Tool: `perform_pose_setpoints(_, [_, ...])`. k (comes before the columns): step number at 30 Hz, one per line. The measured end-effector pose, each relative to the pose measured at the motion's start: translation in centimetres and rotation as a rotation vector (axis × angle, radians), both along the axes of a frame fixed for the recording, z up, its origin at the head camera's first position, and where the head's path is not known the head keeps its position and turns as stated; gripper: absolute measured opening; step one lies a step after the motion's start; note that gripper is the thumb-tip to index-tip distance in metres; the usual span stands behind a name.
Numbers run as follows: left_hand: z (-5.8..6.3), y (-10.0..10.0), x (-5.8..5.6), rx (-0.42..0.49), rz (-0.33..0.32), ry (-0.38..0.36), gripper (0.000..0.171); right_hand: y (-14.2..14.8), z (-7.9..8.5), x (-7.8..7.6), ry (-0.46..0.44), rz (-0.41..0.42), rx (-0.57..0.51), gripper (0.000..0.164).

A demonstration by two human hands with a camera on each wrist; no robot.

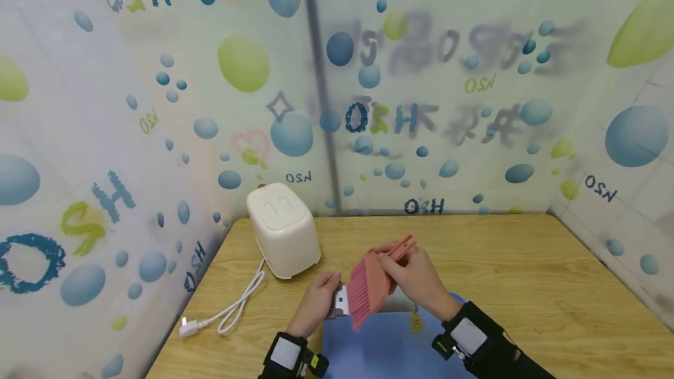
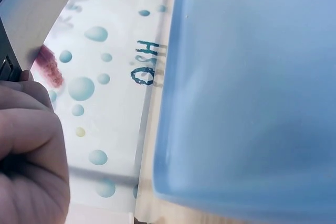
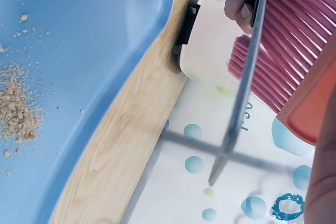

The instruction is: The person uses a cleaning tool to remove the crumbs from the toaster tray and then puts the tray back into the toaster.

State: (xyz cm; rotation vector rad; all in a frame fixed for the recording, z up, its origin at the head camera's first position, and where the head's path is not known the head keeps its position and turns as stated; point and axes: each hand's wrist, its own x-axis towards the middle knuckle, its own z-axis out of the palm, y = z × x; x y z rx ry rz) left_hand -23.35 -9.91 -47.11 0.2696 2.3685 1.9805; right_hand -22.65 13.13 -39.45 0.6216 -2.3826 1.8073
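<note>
- Background: pale wall covering (image 1: 447, 92), printed with blue and green spots and lettering; a dark vertical band is seen at top centre of the head view.
- Surface: table (image 1: 553, 285) of light wood grain, filling the lower part of the head view.
- Head view only: white cord (image 1: 239, 303) and plug (image 1: 188, 327), lying at lower left beside the toaster (image 1: 286, 238).
- Right wrist view: crumbs (image 3: 18, 111) shown in detail, heaped at the left edge, with finer grains scattered around; dark parts seen along one toaster edge.
- Left wrist view: dark slotted end of the metal sheet (image 2: 42, 11) shown at the left edge.
- Left hand (image 1: 318, 300): fingers closed around the end of the sheet, lower centre of the head view.
- Right hand (image 1: 418, 276): brush (image 1: 371, 282) grasped by its handle, bristles overlapping the sheet; contact cannot be told.
- Blue tray (image 1: 389, 350): smooth, raised rim, rounded corner; placed at bottom centre, below both hands.
- Brush: coral body, long pink bristles in rows.
- Toaster: glossy white, rounded, placed upper left of the hands.
</note>
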Motion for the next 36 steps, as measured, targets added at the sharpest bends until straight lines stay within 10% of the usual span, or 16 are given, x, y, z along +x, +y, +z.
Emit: perform_pose_setpoints(36, [-0.5, -0.8, 0.1, -0.021, 0.033, -0.024, 0.037, 3.8, -1.3, 0.6, -0.043, -0.137, 0.003, 0.029])
